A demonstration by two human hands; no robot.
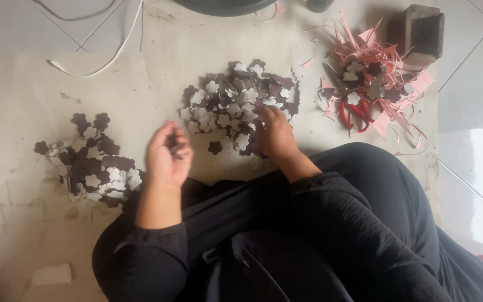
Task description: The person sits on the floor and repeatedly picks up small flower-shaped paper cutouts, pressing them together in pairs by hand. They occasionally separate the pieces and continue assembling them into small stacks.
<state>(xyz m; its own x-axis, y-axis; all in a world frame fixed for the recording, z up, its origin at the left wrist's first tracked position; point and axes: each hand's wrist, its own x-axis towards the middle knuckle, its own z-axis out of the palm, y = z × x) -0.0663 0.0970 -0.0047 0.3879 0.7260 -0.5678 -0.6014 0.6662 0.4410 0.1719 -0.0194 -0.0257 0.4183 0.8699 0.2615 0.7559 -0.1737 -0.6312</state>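
Fingers of left hand (167, 155) curled round few dark flower cutouts (174, 144); right hand (275, 133) fingers spread narrow, touching near edge of middle pile (236, 98). Left pile (93, 162) well apart; bare floor mat (141, 89) between. Red scissors (356, 114) far right among pink scraps (375, 67).

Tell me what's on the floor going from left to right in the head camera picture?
Small pile of dark and white flower cutouts → left hand holding a few dark cutouts → big pile of flower cutouts with the right hand on it → red scissors under pink paper scraps → brown block.
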